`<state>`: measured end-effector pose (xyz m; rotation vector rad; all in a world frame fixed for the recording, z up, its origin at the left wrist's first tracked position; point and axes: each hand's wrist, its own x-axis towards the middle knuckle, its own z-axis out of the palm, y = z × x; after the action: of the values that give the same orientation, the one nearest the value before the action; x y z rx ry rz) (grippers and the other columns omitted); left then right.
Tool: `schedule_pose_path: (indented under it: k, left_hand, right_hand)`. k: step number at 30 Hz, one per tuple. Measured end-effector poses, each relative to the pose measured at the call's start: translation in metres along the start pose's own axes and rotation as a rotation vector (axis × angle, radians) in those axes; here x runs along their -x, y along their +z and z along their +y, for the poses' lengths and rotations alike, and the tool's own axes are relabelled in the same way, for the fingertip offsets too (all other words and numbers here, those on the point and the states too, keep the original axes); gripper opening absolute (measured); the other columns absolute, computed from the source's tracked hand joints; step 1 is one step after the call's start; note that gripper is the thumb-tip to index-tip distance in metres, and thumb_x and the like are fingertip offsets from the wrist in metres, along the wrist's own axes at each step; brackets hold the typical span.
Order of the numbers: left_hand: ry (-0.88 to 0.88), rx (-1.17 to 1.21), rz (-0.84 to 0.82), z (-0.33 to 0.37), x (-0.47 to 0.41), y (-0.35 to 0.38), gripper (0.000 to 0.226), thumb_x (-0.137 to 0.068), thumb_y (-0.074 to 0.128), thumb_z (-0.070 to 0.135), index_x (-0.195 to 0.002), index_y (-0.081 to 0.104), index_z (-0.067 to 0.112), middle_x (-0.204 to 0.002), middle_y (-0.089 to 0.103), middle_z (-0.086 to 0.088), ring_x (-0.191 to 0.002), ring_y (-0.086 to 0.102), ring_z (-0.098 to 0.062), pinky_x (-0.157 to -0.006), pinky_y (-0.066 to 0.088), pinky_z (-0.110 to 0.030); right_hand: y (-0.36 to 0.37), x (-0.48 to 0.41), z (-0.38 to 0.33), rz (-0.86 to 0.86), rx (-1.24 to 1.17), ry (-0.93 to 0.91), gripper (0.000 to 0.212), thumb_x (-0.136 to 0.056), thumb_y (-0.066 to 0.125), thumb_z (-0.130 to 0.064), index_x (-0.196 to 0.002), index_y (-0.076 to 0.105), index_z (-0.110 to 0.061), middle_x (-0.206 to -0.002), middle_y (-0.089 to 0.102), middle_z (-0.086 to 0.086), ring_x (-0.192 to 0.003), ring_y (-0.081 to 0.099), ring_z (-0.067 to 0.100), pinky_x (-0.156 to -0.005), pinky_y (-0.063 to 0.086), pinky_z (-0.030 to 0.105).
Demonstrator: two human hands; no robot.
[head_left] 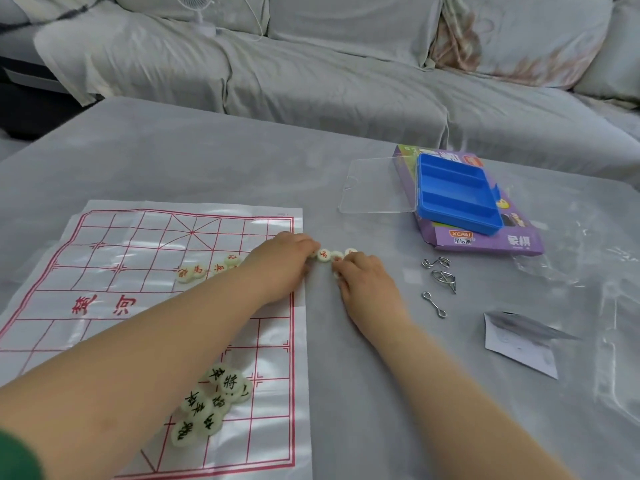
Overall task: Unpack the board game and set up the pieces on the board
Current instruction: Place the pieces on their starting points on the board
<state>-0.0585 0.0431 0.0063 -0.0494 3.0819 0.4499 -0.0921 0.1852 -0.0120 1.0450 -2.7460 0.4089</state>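
Note:
A white plastic board sheet (104,271) with red grid lines lies on the table's left half. Several pale round pieces with black characters (211,403) sit heaped on its near part. A few pieces with red characters (204,270) lie in a row near its middle. More red-marked pieces (332,255) lie just off the board's right edge. My left hand (280,261) reaches across the board and pinches at those pieces. My right hand (363,282) meets it from the right, fingers curled on a piece there.
An empty blue tray (457,195) rests on a flat purple box (485,237), with a clear lid (374,185) to its left. Metal wire puzzles (440,275), a folded paper (519,341) and clear wrapping (588,271) lie to the right. A covered sofa (346,64) stands behind the table.

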Motion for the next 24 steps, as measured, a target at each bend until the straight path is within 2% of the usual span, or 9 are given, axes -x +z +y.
schedule_pose_path:
  k: [1, 2, 4, 7, 12, 16, 18, 21, 24]
  left_hand:
    - [0.0, -0.012, 0.021, 0.0, -0.003, 0.002, 0.033, -0.092, 0.041, 0.011, -0.124, 0.05, 0.014, -0.128, 0.05, -0.002, -0.117, 0.04, -0.022, -0.094, 0.037, -0.033]
    - [-0.005, -0.02, 0.046, 0.001, -0.006, 0.003, 0.031, -0.093, 0.041, 0.012, -0.121, 0.053, 0.016, -0.124, 0.052, -0.001, -0.116, 0.041, -0.021, -0.092, 0.038, -0.032]
    - [-0.009, -0.063, 0.091, 0.003, -0.01, 0.005, 0.029, -0.094, 0.039, 0.013, -0.117, 0.057, 0.017, -0.121, 0.054, 0.001, -0.114, 0.043, -0.02, -0.086, 0.038, -0.03]
    - [-0.025, -0.071, 0.118, 0.004, -0.014, 0.007, 0.03, -0.095, 0.039, 0.015, -0.119, 0.056, 0.02, -0.123, 0.054, 0.001, -0.115, 0.043, -0.019, -0.085, 0.037, -0.029]
    - [-0.083, 0.151, 0.235, 0.006, 0.004, -0.008, 0.034, -0.093, 0.046, 0.018, -0.127, 0.05, 0.019, -0.128, 0.053, 0.001, -0.12, 0.042, -0.017, -0.092, 0.032, -0.025]
    - [-0.094, 0.21, 0.337, -0.009, 0.045, -0.027, 0.031, -0.091, 0.052, 0.017, -0.121, 0.057, 0.019, -0.122, 0.058, 0.004, -0.116, 0.045, -0.016, -0.084, 0.027, -0.018]
    - [-0.182, 0.195, 0.323, -0.024, 0.07, -0.033, 0.032, -0.09, 0.053, 0.019, -0.122, 0.057, 0.021, -0.125, 0.056, 0.003, -0.118, 0.044, -0.017, -0.093, 0.028, -0.023]
    - [-0.309, 0.18, 0.306, -0.049, 0.1, -0.033, 0.034, -0.087, 0.057, 0.018, -0.121, 0.057, 0.019, -0.125, 0.057, -0.003, -0.118, 0.045, -0.022, -0.098, 0.031, -0.033]
    - [-0.31, 0.155, 0.275, -0.069, 0.115, -0.023, 0.032, -0.084, 0.061, 0.014, -0.117, 0.061, 0.012, -0.116, 0.063, -0.007, -0.112, 0.051, -0.027, -0.096, 0.033, -0.036]
  right_hand:
    - [0.003, 0.001, 0.0, 0.041, 0.003, -0.009, 0.016, -0.07, 0.052, -0.01, -0.073, 0.068, -0.01, -0.074, 0.064, 0.007, -0.059, 0.06, 0.028, -0.046, 0.046, 0.024]
    - [0.006, 0.002, 0.001, 0.08, 0.026, -0.011, 0.021, -0.069, 0.047, -0.014, -0.067, 0.068, -0.014, -0.068, 0.063, 0.003, -0.052, 0.058, 0.023, -0.044, 0.043, 0.022]
    - [0.01, 0.005, 0.002, 0.103, 0.026, 0.001, 0.031, -0.07, 0.038, -0.019, -0.068, 0.069, -0.016, -0.067, 0.064, 0.001, -0.051, 0.058, 0.021, -0.052, 0.041, 0.019]
    - [0.007, 0.008, 0.002, 0.168, 0.009, -0.007, 0.031, -0.07, 0.038, -0.019, -0.07, 0.068, -0.014, -0.065, 0.063, 0.002, -0.052, 0.059, 0.022, -0.066, 0.035, 0.024]
    - [0.007, 0.01, 0.004, 0.2, -0.051, -0.011, 0.025, -0.072, 0.044, -0.017, -0.071, 0.068, -0.011, -0.064, 0.062, 0.004, -0.052, 0.059, 0.025, -0.068, 0.033, 0.025]
    - [0.005, 0.012, 0.004, 0.2, -0.066, 0.03, 0.014, -0.069, 0.056, -0.013, -0.074, 0.069, -0.012, -0.066, 0.063, 0.003, -0.055, 0.06, 0.025, -0.059, 0.041, 0.019]
    - [0.005, 0.013, 0.003, 0.209, -0.087, 0.023, 0.017, -0.073, 0.052, -0.012, -0.076, 0.069, -0.008, -0.068, 0.063, 0.007, -0.056, 0.06, 0.029, -0.064, 0.034, 0.022]
    - [0.003, 0.016, -0.003, 0.187, -0.099, 0.03, 0.012, -0.069, 0.059, -0.006, -0.077, 0.068, -0.004, -0.071, 0.064, 0.01, -0.061, 0.062, 0.034, -0.068, 0.031, 0.025]
    - [-0.005, 0.015, -0.025, 0.133, -0.197, 0.016, 0.016, -0.076, 0.059, 0.0, -0.088, 0.069, -0.001, -0.084, 0.065, 0.014, -0.081, 0.062, 0.038, -0.074, 0.029, 0.018]
